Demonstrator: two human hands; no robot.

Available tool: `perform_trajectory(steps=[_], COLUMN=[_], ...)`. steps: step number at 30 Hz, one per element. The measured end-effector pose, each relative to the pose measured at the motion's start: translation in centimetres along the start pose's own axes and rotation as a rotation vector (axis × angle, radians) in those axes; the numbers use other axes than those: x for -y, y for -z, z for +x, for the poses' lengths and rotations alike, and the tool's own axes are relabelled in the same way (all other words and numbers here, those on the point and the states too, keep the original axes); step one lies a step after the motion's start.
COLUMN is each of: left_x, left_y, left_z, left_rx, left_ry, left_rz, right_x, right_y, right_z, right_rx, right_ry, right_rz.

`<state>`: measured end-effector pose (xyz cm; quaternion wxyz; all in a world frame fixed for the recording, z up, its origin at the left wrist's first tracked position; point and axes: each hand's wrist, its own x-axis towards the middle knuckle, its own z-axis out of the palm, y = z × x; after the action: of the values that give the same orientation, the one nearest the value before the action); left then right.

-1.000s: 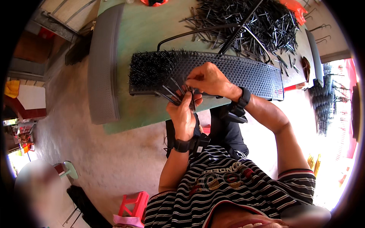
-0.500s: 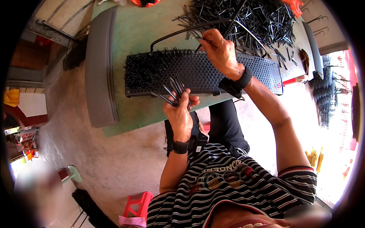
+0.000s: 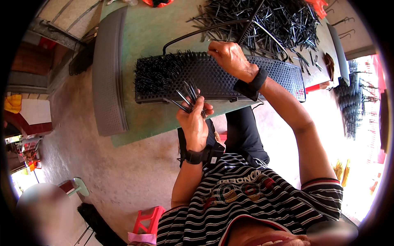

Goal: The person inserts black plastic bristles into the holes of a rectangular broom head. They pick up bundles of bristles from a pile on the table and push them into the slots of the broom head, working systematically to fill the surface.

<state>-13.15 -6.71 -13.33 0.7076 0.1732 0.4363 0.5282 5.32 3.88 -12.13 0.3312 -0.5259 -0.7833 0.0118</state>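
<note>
Left hand (image 3: 193, 123) held bunch of thin black metal pins (image 3: 188, 96); right hand (image 3: 230, 57) pinched one at black holey plastic panel (image 3: 246, 76). Filling step; next empty hole likely needs pin.

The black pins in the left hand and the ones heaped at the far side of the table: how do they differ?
The pins in the left hand form a small fanned bundle, gripped and raised just above the perforated panel; the loose heap is far bigger, lying scattered every way on the green table. The bundle's pins point roughly one way, the heap's cross each other. Both are thin, black and straight.
</note>
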Motion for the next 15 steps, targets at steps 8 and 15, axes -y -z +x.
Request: perform_trajectory(steps=[8, 15], left_x=[0.8, 1.5], left_y=[-0.5, -0.3], left_z=[0.3, 0.5], left_rx=[0.073, 0.086], left_ry=[0.058, 0.023], left_rz=[0.042, 0.076], right_x=[4.5, 4.1], right_y=[2.3, 4.2], right_z=[-1.2, -1.1], right_rx=[0.578, 0.014], right_ry=[-0.506, -0.554], right_rz=[0.691, 0.642])
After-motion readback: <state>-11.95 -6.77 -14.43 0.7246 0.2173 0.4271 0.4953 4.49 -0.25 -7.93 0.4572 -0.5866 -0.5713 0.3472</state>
